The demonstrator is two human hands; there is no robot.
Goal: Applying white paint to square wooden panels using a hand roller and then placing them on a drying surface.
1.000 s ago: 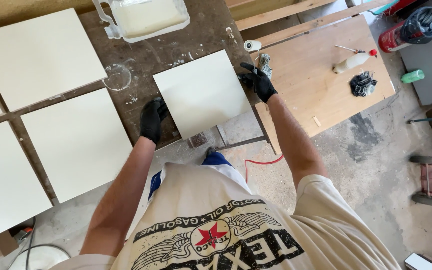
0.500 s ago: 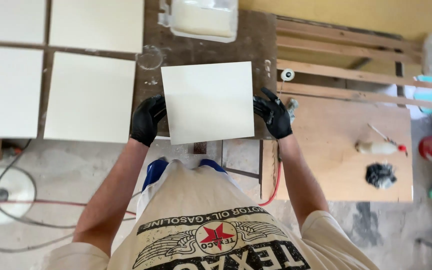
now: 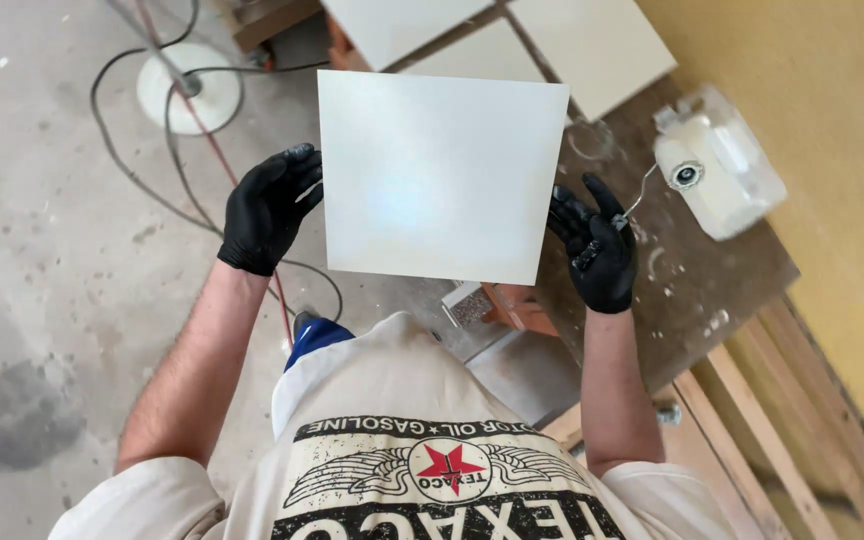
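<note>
At 9 o'clock, bare concrete floor (image 3: 42,300) with a round white disc (image 3: 192,90) and loose cables (image 3: 142,170) trailing across it. My left hand (image 3: 270,208), black glove, is clamped on the left edge of the square white panel (image 3: 440,175): thumb on top, fingers curled under, closed firm on the edge. The panel sits dead centre, lifted clear of the bench, face up and roughly level, held out in front of my chest. I grip by the edges only, probably to keep gloves off the clean face. My right hand (image 3: 592,245), also gloved, holds the right edge near the lower corner, fingers partly spread, palm pressed to the rim. The opposite-edge hold keeps the sheet balanced. At 12 to 1 o'clock, more white panels (image 3: 592,50) lie flat on the dark stained workbench (image 3: 692,290). At 2 o'clock, a translucent plastic jug (image 3: 722,170) of whitish liquid lies on the bench by the yellow wall (image 3: 832,150).
</note>
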